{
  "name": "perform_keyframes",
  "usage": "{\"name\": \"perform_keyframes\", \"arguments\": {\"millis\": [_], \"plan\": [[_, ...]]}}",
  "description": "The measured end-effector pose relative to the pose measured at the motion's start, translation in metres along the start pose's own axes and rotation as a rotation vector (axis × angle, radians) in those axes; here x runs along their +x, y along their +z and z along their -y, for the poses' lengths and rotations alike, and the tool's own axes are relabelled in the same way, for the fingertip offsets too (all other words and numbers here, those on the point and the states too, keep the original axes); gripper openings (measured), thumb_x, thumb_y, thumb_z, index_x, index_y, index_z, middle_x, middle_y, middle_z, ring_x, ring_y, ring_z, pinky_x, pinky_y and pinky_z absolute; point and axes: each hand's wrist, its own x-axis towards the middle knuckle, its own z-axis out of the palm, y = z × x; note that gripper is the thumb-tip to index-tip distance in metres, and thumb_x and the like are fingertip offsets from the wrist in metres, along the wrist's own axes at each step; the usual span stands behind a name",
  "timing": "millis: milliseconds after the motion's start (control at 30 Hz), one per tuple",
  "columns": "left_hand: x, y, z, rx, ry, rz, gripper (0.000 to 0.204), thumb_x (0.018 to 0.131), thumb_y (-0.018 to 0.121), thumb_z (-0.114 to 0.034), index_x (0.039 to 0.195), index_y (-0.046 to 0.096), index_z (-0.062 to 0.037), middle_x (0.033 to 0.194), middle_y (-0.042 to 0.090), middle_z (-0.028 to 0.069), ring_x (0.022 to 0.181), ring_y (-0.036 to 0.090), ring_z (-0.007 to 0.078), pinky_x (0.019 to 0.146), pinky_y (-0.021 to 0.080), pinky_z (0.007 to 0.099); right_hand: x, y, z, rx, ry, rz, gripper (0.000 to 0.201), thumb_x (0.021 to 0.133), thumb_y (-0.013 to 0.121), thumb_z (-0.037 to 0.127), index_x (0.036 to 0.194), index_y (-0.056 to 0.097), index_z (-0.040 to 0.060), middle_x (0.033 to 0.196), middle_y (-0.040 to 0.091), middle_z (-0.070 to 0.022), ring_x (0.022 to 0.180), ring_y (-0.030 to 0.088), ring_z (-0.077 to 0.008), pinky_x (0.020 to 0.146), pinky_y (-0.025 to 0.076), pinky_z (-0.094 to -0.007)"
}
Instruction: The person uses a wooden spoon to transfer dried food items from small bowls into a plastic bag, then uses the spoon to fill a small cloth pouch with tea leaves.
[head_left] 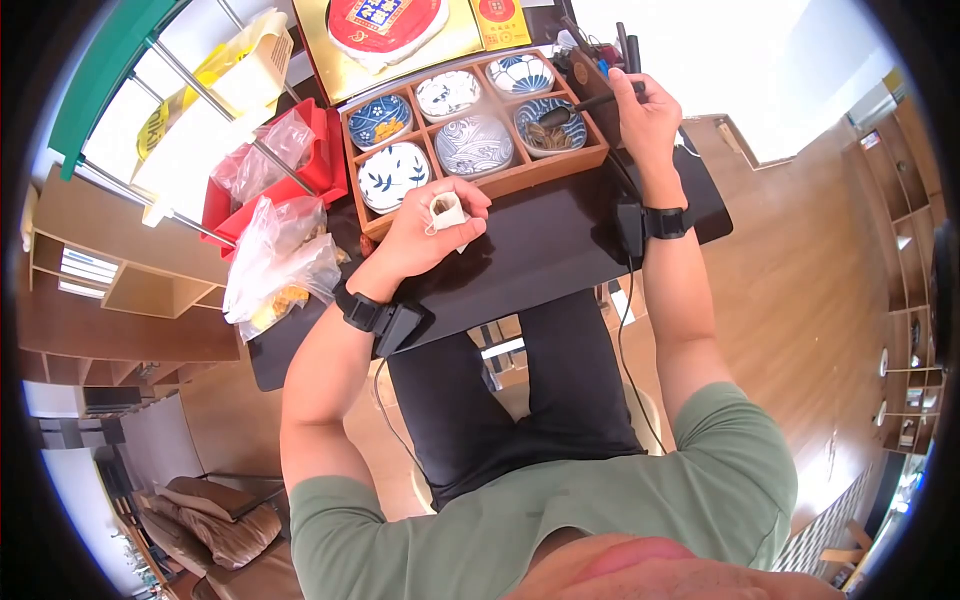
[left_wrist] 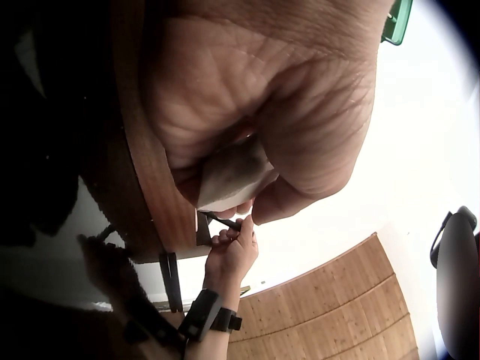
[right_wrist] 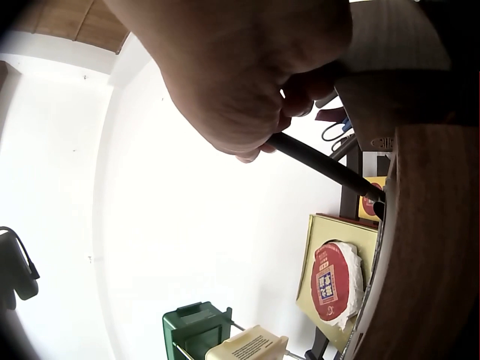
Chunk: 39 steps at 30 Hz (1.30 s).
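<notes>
Left grip (head_left: pixel 425 232) pinches white pouch (head_left: pixel 449 216); right grip (head_left: pixel 650 120) grasps dark scoop (head_left: pixel 594 102)

Its tip is in the wave-patterned bowl (head_left: pixel 574 132) of brown pieces; a flowered bowl (head_left: pixel 372 110) holds orange bits. A red bin (head_left: pixel 322 150) stands beside their divided box (head_left: pixel 545 172).

A furnished indoor room, home or shop, I can't tell which: open wooden shelves (head_left: pixel 905 190) along one side, a brown leather seat (head_left: pixel 245 535), tan wood-look flooring (head_left: pixel 770 300), and a glossy dark table (head_left: pixel 560 225) bearing blue-and-white patterned ceramic bowls (head_left: pixel 475 146) in a divided wooden box (head_left: pixel 555 173).
</notes>
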Motion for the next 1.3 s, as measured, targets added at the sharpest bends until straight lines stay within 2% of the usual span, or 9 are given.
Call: {"name": "perform_keyframes", "arguments": {"millis": [400, 900, 967, 1000, 1100, 1167, 1300], "plan": [[0.0003, 0.0001, -0.0014, 0.013, -0.004, 0.012, 0.018, 0.088, 0.074, -0.003, 0.104, 0.066, -0.0025, 0.095, 0.066, 0.0004, 0.085, 0.061, 0.0065, 0.073, 0.051, 0.0224, -0.0016, -0.0022, 0.0077, -0.056, -0.007, 0.004, 0.028, 0.089, 0.078, 0.028, 0.088, 0.076, -0.0006, 0.059, 0.060, 0.0002, 0.055, 0.050, -0.0058, 0.052, 0.041, -0.0241], [-0.0001, -0.0004, -0.0030, 0.051, 0.000, 0.014, 0.018, 0.088, 0.075, -0.004, 0.104, 0.066, -0.0031, 0.095, 0.067, 0.0007, 0.085, 0.061, 0.0073, 0.074, 0.051, 0.0227, -0.0009, -0.0039, 0.0080, -0.094, -0.029, -0.024, 0.030, 0.092, 0.074, 0.027, 0.083, 0.074, -0.0014, 0.057, 0.060, -0.0014, 0.054, 0.050, -0.0077, 0.053, 0.043, -0.0264], [0.0001, -0.0007, -0.0030, 0.059, -0.004, 0.028, 0.019, 0.089, 0.075, -0.005, 0.105, 0.065, -0.0037, 0.096, 0.067, 0.0008, 0.086, 0.061, 0.0079, 0.075, 0.051, 0.0230, -0.0012, -0.0024, 0.0047, -0.087, -0.052, -0.042, 0.034, 0.093, 0.075, 0.035, 0.087, 0.077, 0.0010, 0.054, 0.049, 0.0056, 0.053, 0.041, -0.0036, 0.048, 0.033, -0.0238], [0.0002, -0.0008, -0.0019, 0.053, -0.001, 0.028, 0.019, 0.089, 0.075, -0.005, 0.104, 0.065, -0.0037, 0.095, 0.066, 0.0009, 0.086, 0.061, 0.0080, 0.075, 0.051, 0.0230, -0.0014, -0.0027, 0.0040, -0.087, -0.051, -0.043, 0.034, 0.093, 0.075, 0.035, 0.087, 0.077, 0.0010, 0.054, 0.049, 0.0056, 0.053, 0.041, -0.0036, 0.048, 0.033, -0.0238], [0.0001, -0.0006, -0.0022, 0.046, -0.001, 0.028, 0.019, 0.089, 0.076, -0.006, 0.104, 0.065, -0.0036, 0.095, 0.066, 0.0011, 0.086, 0.061, 0.0081, 0.075, 0.051, 0.0230, -0.0015, -0.0037, 0.0067, -0.086, -0.056, -0.041, 0.035, 0.092, 0.075, 0.035, 0.086, 0.077, 0.0010, 0.054, 0.050, 0.0049, 0.053, 0.042, -0.0040, 0.049, 0.034, -0.0237], [0.0000, -0.0006, -0.0023, 0.044, -0.004, 0.026, 0.019, 0.089, 0.076, -0.006, 0.104, 0.065, -0.0035, 0.095, 0.066, 0.0012, 0.086, 0.061, 0.0082, 0.074, 0.051, 0.0231, -0.0013, -0.0044, 0.0109, -0.116, -0.050, -0.040, 0.029, 0.091, 0.074, 0.026, 0.081, 0.075, -0.0013, 0.055, 0.058, -0.0011, 0.051, 0.049, -0.0073, 0.051, 0.041, -0.0264], [0.0003, -0.0007, -0.0017, 0.057, 0.009, 0.024, 0.019, 0.089, 0.076, -0.006, 0.104, 0.065, -0.0034, 0.095, 0.066, 0.0013, 0.086, 0.061, 0.0083, 0.074, 0.051, 0.0232, -0.0002, -0.0052, 0.0117, -0.139, -0.012, -0.038, 0.030, 0.091, 0.074, 0.027, 0.081, 0.075, -0.0014, 0.055, 0.059, -0.0018, 0.052, 0.050, -0.0078, 0.051, 0.042, -0.0267]]}}
